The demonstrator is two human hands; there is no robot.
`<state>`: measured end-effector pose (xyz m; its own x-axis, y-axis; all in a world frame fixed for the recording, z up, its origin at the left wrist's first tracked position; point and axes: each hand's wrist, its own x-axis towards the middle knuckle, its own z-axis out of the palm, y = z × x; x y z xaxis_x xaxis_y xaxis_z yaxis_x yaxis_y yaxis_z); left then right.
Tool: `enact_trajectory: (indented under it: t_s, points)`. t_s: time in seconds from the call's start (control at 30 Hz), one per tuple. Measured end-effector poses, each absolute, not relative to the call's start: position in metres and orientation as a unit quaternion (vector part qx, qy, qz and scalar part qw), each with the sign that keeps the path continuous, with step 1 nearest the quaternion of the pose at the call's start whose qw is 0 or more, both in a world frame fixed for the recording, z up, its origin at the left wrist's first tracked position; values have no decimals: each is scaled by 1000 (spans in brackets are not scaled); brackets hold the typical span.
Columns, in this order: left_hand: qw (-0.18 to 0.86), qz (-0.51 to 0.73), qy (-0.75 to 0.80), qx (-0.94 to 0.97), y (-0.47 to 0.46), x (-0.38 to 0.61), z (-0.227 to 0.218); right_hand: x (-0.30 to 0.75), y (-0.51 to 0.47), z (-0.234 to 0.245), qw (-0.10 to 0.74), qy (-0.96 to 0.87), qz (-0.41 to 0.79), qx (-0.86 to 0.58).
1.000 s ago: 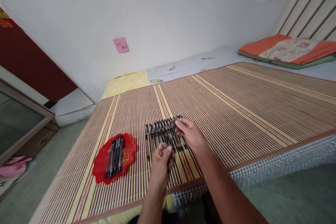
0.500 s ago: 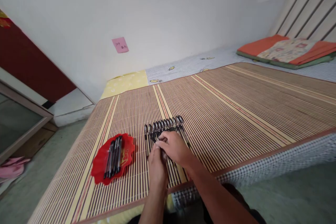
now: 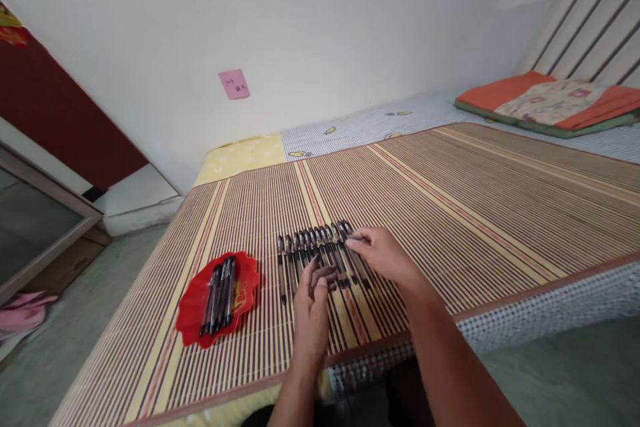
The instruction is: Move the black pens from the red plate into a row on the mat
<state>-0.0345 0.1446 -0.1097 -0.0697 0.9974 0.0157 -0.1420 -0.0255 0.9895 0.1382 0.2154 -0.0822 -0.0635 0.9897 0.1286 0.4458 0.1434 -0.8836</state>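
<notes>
Several black-capped pens (image 3: 303,247) lie side by side in a row on the striped mat, caps toward the wall. My right hand (image 3: 383,253) is at the right end of the row, thumb and fingertips pinched on a pen (image 3: 362,269); its upper part is mostly hidden by the fingers. Over the lower ends of the middle pens is my left hand (image 3: 314,300), fingers apart and partly curled, with nothing visible in it. Left of the row, a red scalloped plate (image 3: 187,307) holds several more pens (image 3: 218,295).
The striped mat (image 3: 425,240) covers most of the bed, with its front edge close to me. Folded orange and floral bedding (image 3: 555,100) lies at the far right. A pink note (image 3: 233,84) is on the wall behind.
My hands were together over the middle of the row and have separated. The right moved to the row's right end; the left opened and shifted slightly right. The pens on the plate stayed put.
</notes>
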Motion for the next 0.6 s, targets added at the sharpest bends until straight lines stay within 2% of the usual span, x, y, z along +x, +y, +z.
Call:
enact_trajectory:
  t_s: [0.17,0.33,0.43,0.6]
  points:
    - [512,536,511,435,147,-37,-110,170,242,-115,289,-640,237,-671]
    - [521,527,511,436,149,-39,-110,159,257,-126,229,-633,212,-708]
    - [522,526,510,436,150,-39,-111,154,258,-126,213,-625,211,-721]
    - [525,526,512,431,150,-39,-111,154,258,-131,236,-625,234,-706]
